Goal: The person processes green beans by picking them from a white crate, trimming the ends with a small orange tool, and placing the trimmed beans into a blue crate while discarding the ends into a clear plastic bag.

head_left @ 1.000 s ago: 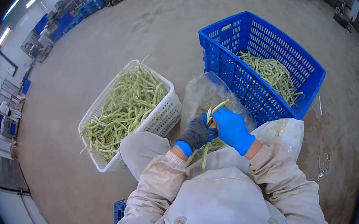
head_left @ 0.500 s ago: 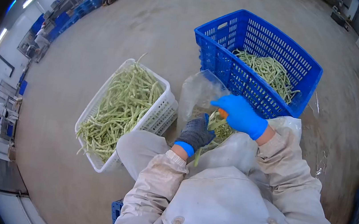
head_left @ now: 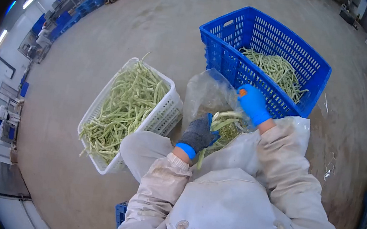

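Note:
My left hand, in a grey glove with a blue cuff, is closed around a small bunch of green beans. Their ends stick out to its right, and another bean hangs below. My right hand, in a blue glove, is closed on a small orange object; the fingers cover most of it. It is held apart from the bunch, near the blue crate's wall. Under both hands lies a clear plastic bag with bean bits inside.
To the left stands a white basket heaped with green beans. A blue crate ahead on the right holds more beans. People in white work at the far left. A blue plastic edge shows beside me.
My right hand has moved away from the bean bunch, up and to the right, with the orange object still in it. My left hand keeps the bunch in nearly the same place.

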{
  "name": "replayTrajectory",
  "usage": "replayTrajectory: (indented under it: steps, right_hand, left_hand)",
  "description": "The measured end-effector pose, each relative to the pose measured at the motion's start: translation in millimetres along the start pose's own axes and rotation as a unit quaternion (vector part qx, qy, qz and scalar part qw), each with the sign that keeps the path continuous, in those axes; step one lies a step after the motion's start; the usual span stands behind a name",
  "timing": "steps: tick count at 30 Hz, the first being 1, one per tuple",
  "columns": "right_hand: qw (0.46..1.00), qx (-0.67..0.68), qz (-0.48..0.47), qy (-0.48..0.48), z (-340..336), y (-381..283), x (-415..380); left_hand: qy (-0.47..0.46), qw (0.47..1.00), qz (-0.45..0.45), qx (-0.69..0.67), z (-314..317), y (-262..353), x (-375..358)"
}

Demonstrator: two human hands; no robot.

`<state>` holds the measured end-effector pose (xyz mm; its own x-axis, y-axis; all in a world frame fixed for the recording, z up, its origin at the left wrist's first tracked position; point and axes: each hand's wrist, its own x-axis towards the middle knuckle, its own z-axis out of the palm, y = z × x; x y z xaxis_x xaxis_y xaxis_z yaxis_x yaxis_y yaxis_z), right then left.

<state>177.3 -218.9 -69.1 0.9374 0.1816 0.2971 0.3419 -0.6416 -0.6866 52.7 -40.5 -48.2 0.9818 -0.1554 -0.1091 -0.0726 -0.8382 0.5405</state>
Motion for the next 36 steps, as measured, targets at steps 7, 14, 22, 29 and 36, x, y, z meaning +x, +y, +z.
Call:
replayTrajectory:
  steps: [7,14,22,29,36]
  right_hand:
    - [0.988,0.115,-0.095,-0.032,-38,24,-5]
    - [0.962,0.239,0.022,-0.133,-60,-16,-33]
    - [0.921,0.338,0.021,-0.193,-62,-54,-46]
    - [0.907,0.198,-0.282,-0.241,-66,-107,-30]
    - [0.875,0.046,-0.348,-0.332,-59,-108,-28]
  left_hand:
    - [0.076,0.931,0.011,-0.358,-1,-17,-16]
    - [0.053,0.767,0.029,-0.638,-8,-10,-20]
    - [0.004,0.595,0.077,-0.8,-6,-10,-24]
    - [-0.072,0.616,0.082,-0.78,-12,2,-38]
    - [-0.115,0.645,0.057,-0.754,-14,1,-44]
